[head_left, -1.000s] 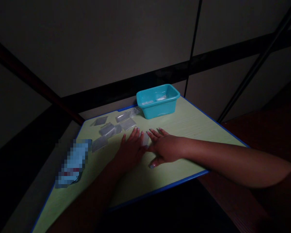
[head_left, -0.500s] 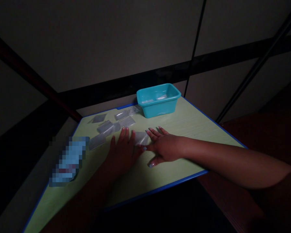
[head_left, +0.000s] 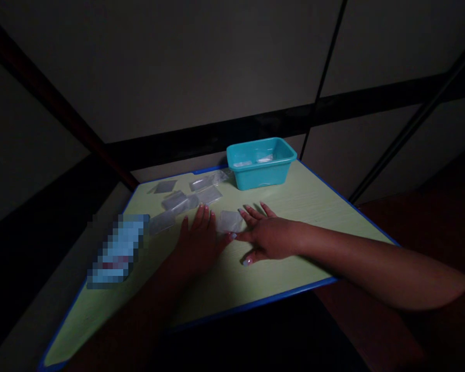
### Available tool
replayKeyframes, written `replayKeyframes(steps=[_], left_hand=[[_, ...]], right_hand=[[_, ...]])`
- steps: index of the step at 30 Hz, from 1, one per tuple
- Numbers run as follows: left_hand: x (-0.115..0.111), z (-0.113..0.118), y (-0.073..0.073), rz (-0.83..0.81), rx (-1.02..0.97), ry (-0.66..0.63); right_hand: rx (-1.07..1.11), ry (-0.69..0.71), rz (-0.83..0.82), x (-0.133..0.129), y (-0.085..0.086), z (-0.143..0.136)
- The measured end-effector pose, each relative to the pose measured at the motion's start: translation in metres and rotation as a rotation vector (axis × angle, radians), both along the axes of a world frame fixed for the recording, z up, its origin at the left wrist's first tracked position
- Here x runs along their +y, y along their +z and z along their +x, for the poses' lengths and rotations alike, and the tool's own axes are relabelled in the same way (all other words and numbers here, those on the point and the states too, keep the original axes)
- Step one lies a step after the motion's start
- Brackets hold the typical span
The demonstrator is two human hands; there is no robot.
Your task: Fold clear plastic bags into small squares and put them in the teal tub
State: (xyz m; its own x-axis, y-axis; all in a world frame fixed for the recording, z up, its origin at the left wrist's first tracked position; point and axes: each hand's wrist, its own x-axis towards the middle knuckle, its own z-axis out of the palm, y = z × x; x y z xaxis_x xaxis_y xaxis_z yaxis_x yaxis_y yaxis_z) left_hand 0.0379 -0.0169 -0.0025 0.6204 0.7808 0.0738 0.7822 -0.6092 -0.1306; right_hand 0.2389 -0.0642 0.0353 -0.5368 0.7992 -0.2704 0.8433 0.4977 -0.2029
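A small clear plastic packet point(head_left: 230, 221) lies flat on the tabletop between my two hands. My left hand point(head_left: 200, 238) rests with fingers outstretched at the packet's left, its thumb along the near edge. On the other side, my right hand point(head_left: 270, 235) is spread out, fingertips at the packet's right edge. The thumb of the left and a finger of the right meet just below the packet. Several more clear packets point(head_left: 210, 195) lie loosely beyond and left of my left hand, some overlapping.
A turquoise plastic basket point(head_left: 262, 176) with a few clear packets inside stands at the table's back edge. A blurred-out bluish flat object point(head_left: 120, 248) lies at the left edge. The pale green table point(head_left: 313, 206) has a blue rim, with panelled doors point(head_left: 217, 62) behind it.
The view has shifted slightly, moving everything a little to the right. The packet between my hands now looks flatter and squarer. Both hands keep nearly the same pose.
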Motion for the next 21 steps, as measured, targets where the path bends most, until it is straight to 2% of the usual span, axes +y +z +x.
replayKeyframes(steps=[3,7,9,12,15,18,21], left_hand=[[0.013,-0.001,-0.001,0.058,-0.190,0.006],[0.030,-0.002,0.006,-0.045,-0.570,-0.083],[0.033,-0.002,0.008,-0.080,-0.642,-0.138],[0.031,-0.001,0.006,-0.101,-0.516,-0.185],[0.027,0.001,0.003,-0.107,-0.311,-0.119],[0.024,0.003,0.004,-0.112,-0.195,-0.052],[0.024,0.003,0.004,-0.126,-0.145,-0.037]], right_hand=[[-0.019,-0.011,0.013,0.000,0.000,-0.001],[0.025,0.006,0.048,-0.001,0.000,0.000],[0.061,0.015,0.079,-0.001,0.000,0.001],[0.096,0.002,0.149,0.004,0.003,0.006],[0.116,0.008,0.244,0.013,0.010,0.014],[0.128,0.070,0.293,0.023,0.016,0.025],[0.146,0.160,0.292,0.029,0.018,0.032]])
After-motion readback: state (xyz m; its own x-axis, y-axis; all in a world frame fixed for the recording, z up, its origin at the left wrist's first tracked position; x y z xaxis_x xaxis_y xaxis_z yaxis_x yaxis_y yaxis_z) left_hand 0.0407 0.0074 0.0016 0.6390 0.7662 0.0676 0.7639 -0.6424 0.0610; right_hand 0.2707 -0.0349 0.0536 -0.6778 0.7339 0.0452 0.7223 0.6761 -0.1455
